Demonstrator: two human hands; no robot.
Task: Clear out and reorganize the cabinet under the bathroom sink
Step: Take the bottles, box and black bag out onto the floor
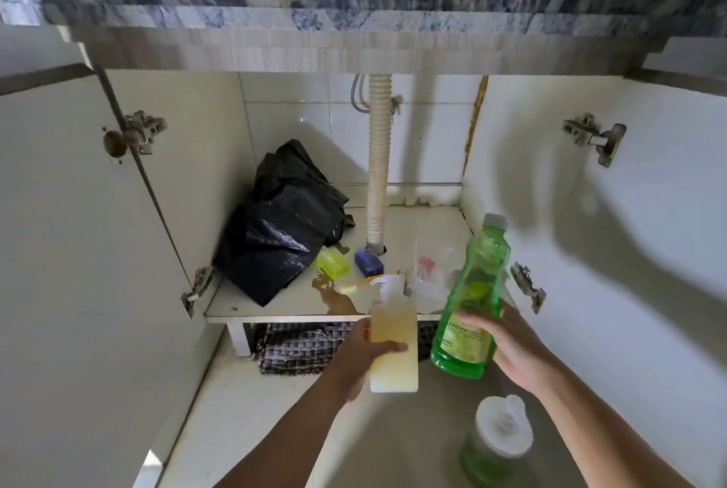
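I have a bottle in each hand, both held in front of the open cabinet (pixel 157 157) at lower centre of the frame. My left hand (pixel 364 359) wraps the pale yellow pump bottle (pixel 394 346) around its middle, thumb across the front. My right hand (pixel 511 353) curls round the lower body of the green bottle (pixel 470 306), which tilts slightly, its grey cap toward the upper right.

I judge this to be the clearing-out stage, so both bottles should come out to the floor. A green pump jar (pixel 496 444) already stands at lower right of the frame, and setting these two just beside it, upright, would keep the liquids grouped. The pump head could snag or press, so I should hold that one by the body and not squeeze.

The cabinet shelf (pixel 291 308) is white, and a brownish spill (pixel 334 296) spreads near its front edge, centre frame; it probably needs wiping before anything goes back. Left on the shelf are a crumpled black plastic bag (pixel 283 220) at centre left, a small yellow container (pixel 333 262), a small blue block (pixel 368 262), and some clear plastic wrapping (pixel 430 271) I cannot identify. A corrugated drain hose (pixel 378 160) runs down the middle to the shelf. Both doors stand open, with hinges showing. A checked cloth (pixel 303 346) lies on the floor beneath the shelf, and a marbled counter edge (pixel 354 11) crosses the top of the frame.
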